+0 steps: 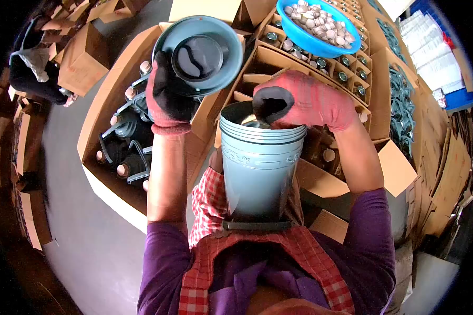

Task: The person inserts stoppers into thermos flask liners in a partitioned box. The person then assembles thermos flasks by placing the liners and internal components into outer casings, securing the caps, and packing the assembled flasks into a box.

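My left hand [169, 97], in a red glove with a dark palm, is closed on the edge of a round grey-blue lid [228, 58] with a dark recessed centre. A tall grey-blue metal canister [260, 173] with embossed scrollwork stands against my lap, its mouth upward and a black strip at its lower end. My right hand [305, 100], gloved the same way, is curled over the canister's rim with fingertips inside the mouth. Something shiny, pale and gold [256, 123] shows under those fingers; its kind and what the fingers grip are hidden.
On the left, an open carton [113, 181] holds several dark, cork-topped items with grey-blue handles. A blue basin [320, 39] of small pale caps rests on a divided carton [352, 73] of bottles. More grey-blue handles [400, 105] fill a carton at right; cardboard boxes [84, 58] lie beyond.
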Demonstrator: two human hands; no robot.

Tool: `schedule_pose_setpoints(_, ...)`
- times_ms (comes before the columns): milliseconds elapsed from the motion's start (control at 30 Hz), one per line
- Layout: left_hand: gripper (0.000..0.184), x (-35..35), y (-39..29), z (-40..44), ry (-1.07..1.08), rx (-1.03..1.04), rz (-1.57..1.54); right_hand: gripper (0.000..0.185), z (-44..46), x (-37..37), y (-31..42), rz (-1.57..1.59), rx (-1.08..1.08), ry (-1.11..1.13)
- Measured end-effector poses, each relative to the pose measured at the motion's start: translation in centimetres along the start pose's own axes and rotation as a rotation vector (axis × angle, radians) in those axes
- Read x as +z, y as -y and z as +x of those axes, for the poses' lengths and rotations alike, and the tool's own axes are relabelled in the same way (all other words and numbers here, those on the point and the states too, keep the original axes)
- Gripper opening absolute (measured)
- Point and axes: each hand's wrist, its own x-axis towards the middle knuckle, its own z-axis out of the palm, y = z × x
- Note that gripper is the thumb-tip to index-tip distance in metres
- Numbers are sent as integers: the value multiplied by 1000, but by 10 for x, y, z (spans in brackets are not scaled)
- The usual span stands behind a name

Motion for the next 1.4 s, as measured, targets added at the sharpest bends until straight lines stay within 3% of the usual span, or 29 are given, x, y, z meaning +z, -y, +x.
schedule_pose_setpoints(67, 46, 7, -9, -5, -108, -9, -92, 29, 1, 3, -5, -2, 17, -4)
schedule_pose_setpoints(100, 51, 13, -19, -13, -58, 59, -64, 28, 2, 5, -9, -5, 21, -9)
schedule_pose_setpoints(133, 56, 8, -17, -19, -27, 114, -5, 29, -4, 12, -13, 353, 161, -119)
schedule_pose_setpoints(167, 61, 1, -11, -27, 4, 163, 55, 28, -9, 22, -22, 524, 188, -366)
schedule_pose_setpoints(200, 72, -3, -5, -35, 31, 295, 249, 31, -13, 35, -36, 728, 108, -610)
schedule_pose_setpoints(233, 75, 6, -10, -41, 193, 347, 283, 34, -17, 47, -50, 924, 22, -849)
schedule_pose_setpoints(267, 72, 17, -13, -41, 353, 317, 260, 45, -18, 53, -55, 1144, -29, -874)
schedule_pose_setpoints(300, 69, 28, -14, -40, 512, 287, 236, 55, -16, 62, -54, 1202, -133, -870)
schedule_pose_setpoints(367, 55, 47, -17, -38, 549, 226, 253, 60, -9, 79, -50, 1249, -258, -854)
schedule_pose_setpoints(400, 50, 58, -24, -40, 530, 138, 274, 63, -27, 78, -52, 1150, -134, -711)
schedule_pose_setpoints(433, 51, 65, -26, -36, 565, 172, 184, 68, -29, 93, -50, 1063, -80, -884)
schedule_pose_setpoints(467, 52, 63, -22, -30, 642, 223, 155, 61, -26, 102, -77, 1056, -264, -865)
schedule_pose_setpoints(533, 53, 62, -17, -22, 749, 338, 117, 49, -25, 116, -105, 920, -329, -923)
schedule_pose_setpoints(633, 54, 48, -1, -31, 577, 159, 101, 36, -38, 129, -101, 716, -56, -1037)
schedule_pose_setpoints(700, 58, 26, 24, -33, 514, 56, 47, 35, -42, 94, -24, 814, -26, -960)
schedule_pose_setpoints(733, 58, 13, 30, -35, 468, 31, 181, 36, -43, 79, 8, 865, -24, -920)
schedule_pose_setpoints(800, 63, -7, 33, -27, 533, -172, 58, 44, -45, 81, -13, 850, -127, -910)
schedule_pose_setpoints(867, 66, 10, 0, -19, 604, -251, 153, 61, -29, 81, -44, 917, -124, -1021)
schedule_pose_setpoints(900, 65, 25, -20, -13, 693, -175, 249, 64, -23, 75, -47, 937, -122, -982)
schedule_pose_setpoints(967, 58, 61, -54, -29, 661, 107, 549, 71, -11, 97, -83, 1592, -157, -818)
schedule_pose_setpoints(1033, 47, 74, -60, -40, 817, 407, 819, 71, 0, 124, -98, 1892, -264, -652)
schedule_pose_setpoints(1067, 44, 57, -48, -43, 707, 353, 727, 72, -9, 116, -76, 1633, -189, -763)
schedule_pose_setpoints(1100, 44, 35, -23, -40, 625, 326, 512, 75, -26, 98, -38, 1123, -13, -902)
schedule_pose_setpoints(1133, 45, 14, 1, -38, 548, 318, 295, 75, -36, 89, -31, 859, 8, -820)
schedule_pose_setpoints(1167, 49, 11, 5, -44, 456, 173, 278, 74, -37, 85, -27, 870, 7, -804)
schedule_pose_setpoints(1267, 52, 10, -15, -22, 628, -93, 190, 71, -35, 79, -21, 985, -1, -809)
schedule_pose_setpoints(1367, 68, 12, -20, -17, 847, 12, 113, 69, -30, 74, -7, 908, -250, -880)
schedule_pose_setpoints(1400, 77, 13, -22, -26, 785, 1, 162, 70, -29, 66, -1, 729, -323, -846)
